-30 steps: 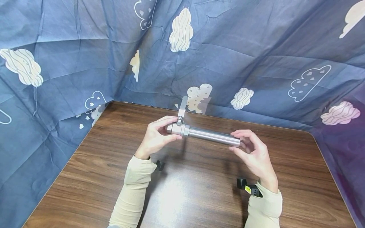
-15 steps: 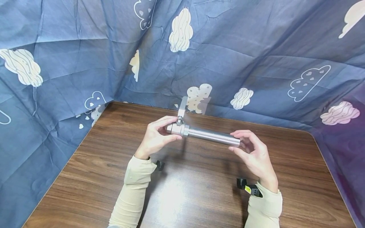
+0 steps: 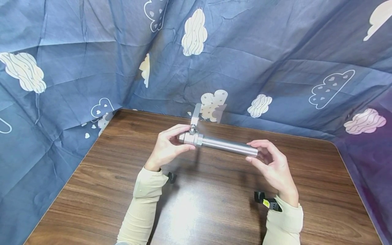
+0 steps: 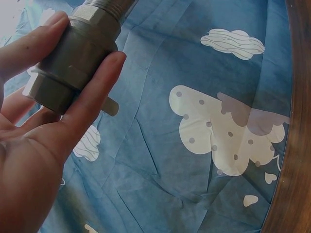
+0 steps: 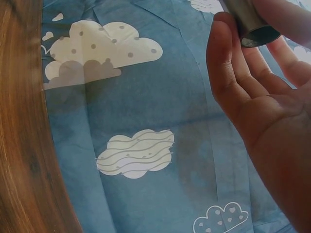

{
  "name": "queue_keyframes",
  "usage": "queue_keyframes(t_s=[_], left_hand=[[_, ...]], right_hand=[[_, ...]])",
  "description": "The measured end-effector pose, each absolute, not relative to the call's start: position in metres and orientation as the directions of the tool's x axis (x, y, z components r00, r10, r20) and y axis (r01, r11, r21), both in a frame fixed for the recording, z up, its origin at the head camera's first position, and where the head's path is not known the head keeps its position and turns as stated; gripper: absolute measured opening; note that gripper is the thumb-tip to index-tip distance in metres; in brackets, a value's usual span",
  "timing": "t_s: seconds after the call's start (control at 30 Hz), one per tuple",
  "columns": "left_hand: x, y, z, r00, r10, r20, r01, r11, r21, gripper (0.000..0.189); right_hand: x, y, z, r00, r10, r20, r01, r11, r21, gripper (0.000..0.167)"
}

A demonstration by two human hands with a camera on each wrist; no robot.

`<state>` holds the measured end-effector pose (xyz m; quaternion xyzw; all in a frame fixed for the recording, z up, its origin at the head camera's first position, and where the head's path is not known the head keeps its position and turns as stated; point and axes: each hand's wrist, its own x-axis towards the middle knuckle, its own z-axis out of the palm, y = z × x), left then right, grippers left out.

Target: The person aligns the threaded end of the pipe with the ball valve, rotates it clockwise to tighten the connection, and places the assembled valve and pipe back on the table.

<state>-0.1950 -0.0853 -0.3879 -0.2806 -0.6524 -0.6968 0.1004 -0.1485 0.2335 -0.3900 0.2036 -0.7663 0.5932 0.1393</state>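
Ball valve [image 3: 190, 138] and steel pipe [image 3: 229, 146] joined in line, centre of the head frame, over wood-grain tabletop [image 3: 220, 211]. Left hand [image 3: 166, 147] pinches the valve's body between thumb and fingers; right hand [image 3: 275, 166] pinches the pipe's right-hand end. Judged rigid, fairly heavy, hardly fragile; smooth pipe probably slippery. Best hold: valve body plus pipe end. Lever [image 3: 196, 115], jutting toward frame top, may swing; poor handhold.

Held valve [image 3: 191, 138] in left grip [image 3: 165, 148], with pipe [image 3: 228, 145] joined on its right, far end in right grip [image 3: 276, 166]; had table [image 3: 324, 180] below and cloth [image 3: 239, 64] behind.
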Motion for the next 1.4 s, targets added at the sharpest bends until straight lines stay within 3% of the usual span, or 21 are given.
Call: queue_keyframes(t_s=[0.3, 1.03, 1.4], left_hand=[[-0.1949, -0.0863, -0.3872, -0.816, 0.230, 0.531, 0.518, -0.118, 0.847, 0.057], [-0.1939, -0.0866, -0.3867, -0.809, 0.229, 0.541, 0.531, -0.111, 0.840, 0.057], [-0.1948, -0.0857, -0.3886, -0.803, 0.238, 0.546, 0.534, -0.118, 0.837, 0.056]], right_hand=[[-0.1491, 0.2332, -0.3905, -0.861, -0.160, 0.483, -0.507, 0.175, -0.844, 0.043], [-0.1479, 0.2348, -0.3902, -0.877, -0.151, 0.457, -0.478, 0.382, -0.791, 0.037], [-0.1480, 0.2350, -0.3912, -0.864, -0.158, 0.478, -0.501, 0.367, -0.784, 0.031]])
